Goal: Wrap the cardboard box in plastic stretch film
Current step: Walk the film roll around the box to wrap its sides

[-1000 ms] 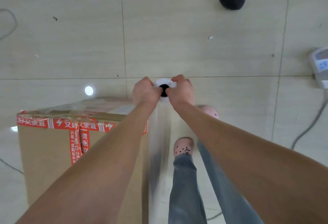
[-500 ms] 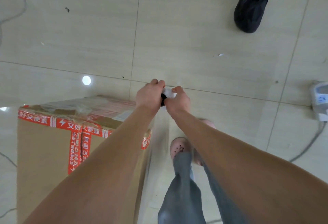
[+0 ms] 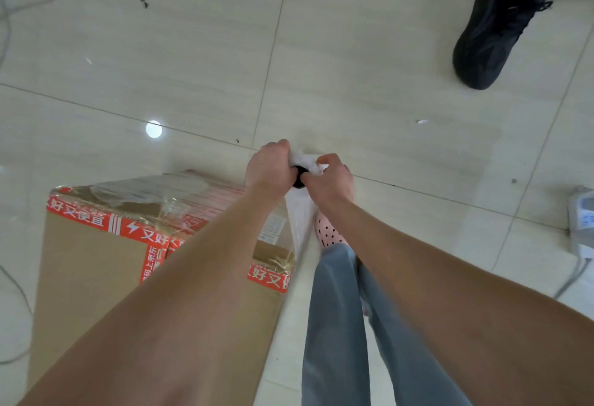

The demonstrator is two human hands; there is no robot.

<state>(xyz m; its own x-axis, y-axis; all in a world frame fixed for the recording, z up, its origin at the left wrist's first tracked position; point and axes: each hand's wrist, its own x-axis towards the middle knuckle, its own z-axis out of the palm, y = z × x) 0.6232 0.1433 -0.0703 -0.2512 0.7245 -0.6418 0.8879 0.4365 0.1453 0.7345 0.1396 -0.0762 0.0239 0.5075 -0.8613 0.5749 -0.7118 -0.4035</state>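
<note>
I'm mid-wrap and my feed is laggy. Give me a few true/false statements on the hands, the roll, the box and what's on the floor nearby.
1. The left hand and right hand both grip the top end of the film roll. True.
2. The cardboard box carries red printed tape. True.
3. The box stands to the right of the person's legs. False: it stands to the left of the legs.
4. A black shoe rests on top of the box. False: the black shoe is on the floor tiles, well apart from the box.
5. Below the hands, stretched film hangs beside the box's corner. True.
</note>
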